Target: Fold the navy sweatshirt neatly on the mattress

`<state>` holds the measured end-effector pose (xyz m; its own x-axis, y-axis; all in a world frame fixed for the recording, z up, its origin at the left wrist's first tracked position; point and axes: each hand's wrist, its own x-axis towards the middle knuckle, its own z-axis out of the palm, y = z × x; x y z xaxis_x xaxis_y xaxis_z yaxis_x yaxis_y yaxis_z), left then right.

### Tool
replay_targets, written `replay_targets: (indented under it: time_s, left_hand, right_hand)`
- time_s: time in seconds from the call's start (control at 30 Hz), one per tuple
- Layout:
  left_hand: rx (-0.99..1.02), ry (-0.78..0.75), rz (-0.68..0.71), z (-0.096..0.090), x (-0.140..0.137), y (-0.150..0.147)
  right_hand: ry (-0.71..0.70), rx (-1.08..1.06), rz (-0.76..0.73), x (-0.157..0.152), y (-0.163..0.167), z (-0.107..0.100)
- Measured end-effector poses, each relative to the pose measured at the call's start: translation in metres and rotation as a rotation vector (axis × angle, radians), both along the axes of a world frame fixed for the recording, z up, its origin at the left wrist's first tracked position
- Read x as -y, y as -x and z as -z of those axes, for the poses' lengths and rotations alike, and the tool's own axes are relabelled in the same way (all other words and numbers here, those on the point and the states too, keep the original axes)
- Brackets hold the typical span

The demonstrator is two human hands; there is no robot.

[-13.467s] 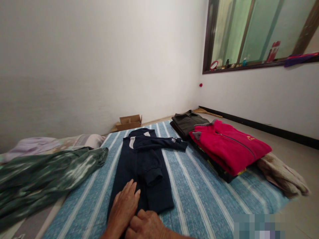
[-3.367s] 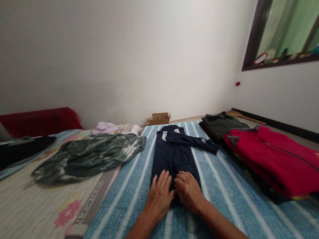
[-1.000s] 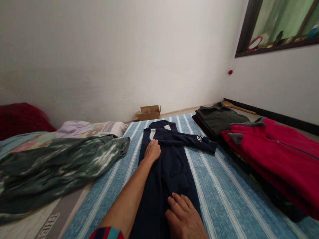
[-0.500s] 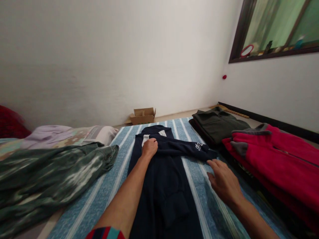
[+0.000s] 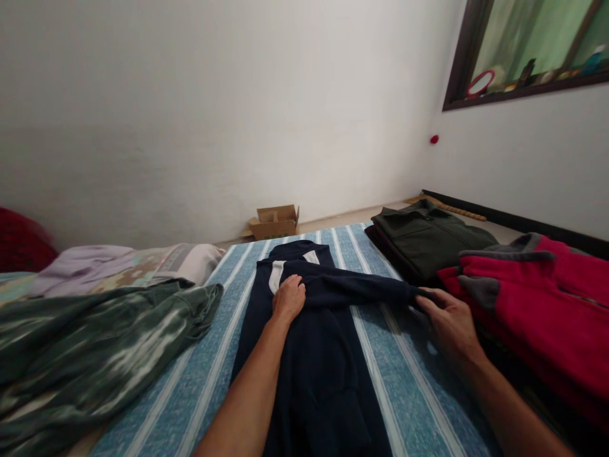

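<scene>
A navy sweatshirt (image 5: 314, 355) lies folded lengthwise on a blue striped mat (image 5: 209, 355), collar towards the far wall. My left hand (image 5: 288, 298) presses flat on its upper chest, just below the collar. One sleeve stretches out to the right, and my right hand (image 5: 450, 320) grips its cuff end, lifted slightly off the mat. The other sleeve lies folded down over the body near me.
A red fleece jacket (image 5: 547, 304) sits on a stack at the right, a dark green folded garment (image 5: 428, 235) beyond it. A green patterned garment (image 5: 95, 343) and pale clothes (image 5: 95, 270) lie at the left. A cardboard box (image 5: 276, 221) stands by the far wall.
My right hand moved from the sweatshirt's lower part out to the right and took hold of the sleeve cuff. My left hand stayed pressed near the collar.
</scene>
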<state>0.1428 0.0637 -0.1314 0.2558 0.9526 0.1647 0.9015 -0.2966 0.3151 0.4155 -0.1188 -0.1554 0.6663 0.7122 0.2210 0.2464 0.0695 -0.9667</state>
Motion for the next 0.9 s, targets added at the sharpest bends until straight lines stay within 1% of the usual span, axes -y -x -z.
replay_targets:
  time_s: [0.07,0.1,0.13,0.2,0.27,0.33,0.47,0.53,0.63,0.77,0.83,0.9]
  left_hand:
    - [-0.004,0.009,0.027,0.002,-0.002,0.001]
    - [-0.006,0.013,0.043,0.003,-0.003,0.002]
    - [-0.007,0.016,0.062,0.003,-0.005,0.003]
    - [-0.005,0.020,0.096,0.005,-0.008,0.006]
    - [0.009,0.031,0.114,0.006,-0.010,0.008]
    - [0.043,0.048,0.120,0.004,-0.010,0.010]
    - [0.078,0.051,0.140,-0.009,-0.006,0.011]
    - [0.042,0.008,0.185,-0.019,-0.002,0.009]
    - [0.001,-0.035,0.315,-0.033,0.008,0.002]
    - [-0.103,-0.028,0.494,-0.047,0.031,-0.021]
    - [-0.185,-0.034,0.557,-0.049,0.043,-0.035]
    - [-0.256,-0.043,0.615,-0.047,0.053,-0.047]
  right_hand:
    - [-0.070,-0.339,-0.025,0.000,0.004,-0.011]
    - [-0.100,-0.456,-0.024,0.000,0.006,-0.015]
    - [-0.118,-0.530,-0.015,-0.001,0.008,-0.018]
    - [-0.105,-0.583,0.011,-0.003,0.010,-0.018]
    - [-0.061,-0.563,0.036,-0.004,0.010,-0.016]
    - [-0.011,-0.492,0.071,-0.004,0.010,-0.013]
    - [0.037,-0.265,0.091,-0.002,0.006,-0.006]
    - [0.037,-0.157,0.076,-0.002,0.003,-0.002]
    - [0.054,-0.052,0.062,-0.004,-0.001,0.004]
    - [0.064,-0.050,0.062,-0.005,-0.002,0.006]
    - [0.051,-0.083,0.054,-0.005,-0.001,0.005]
    - [0.032,-0.127,0.040,-0.005,0.000,0.003]
